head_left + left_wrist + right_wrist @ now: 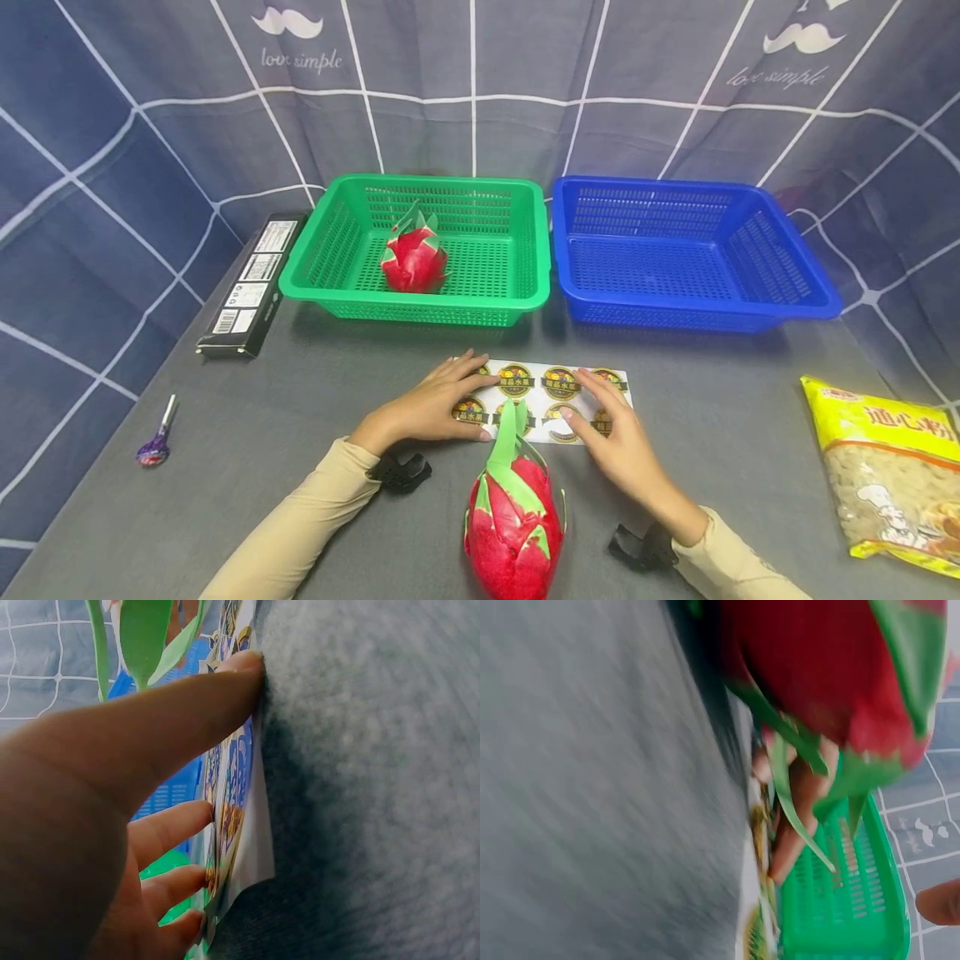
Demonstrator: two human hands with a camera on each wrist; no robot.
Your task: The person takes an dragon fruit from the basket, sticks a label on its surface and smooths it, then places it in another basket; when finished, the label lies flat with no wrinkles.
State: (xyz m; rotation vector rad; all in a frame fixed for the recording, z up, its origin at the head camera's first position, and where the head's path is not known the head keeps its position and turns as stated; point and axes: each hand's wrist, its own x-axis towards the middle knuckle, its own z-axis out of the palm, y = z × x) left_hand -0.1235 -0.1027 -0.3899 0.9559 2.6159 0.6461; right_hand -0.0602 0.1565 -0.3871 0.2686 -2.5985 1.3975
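A white sheet of round fruit-label stickers [538, 372] lies on the grey table in front of the baskets. My left hand [431, 407] rests on its left end with fingers spread; in the left wrist view the thumb [202, 701] presses at the near edge, and the sheet's corner [251, 870] curls a little. Over the right part is my right hand [626, 450], thumb and forefinger apart, the thumb beside a sticker [558, 414] with a white patch in its lower part. A red dragon fruit [516, 533] with green leaves lies nearest me, between both forearms, its leaf tips overlapping the sheet.
A green basket [416, 307] holds another dragon fruit [415, 260]. Beside it stands a blue basket [697, 312]. To the left are a black box [251, 287] and a purple-wrapped lollipop [156, 446]; a yellow pasta bag [888, 467] lies at the right. Checked cloth hangs behind.
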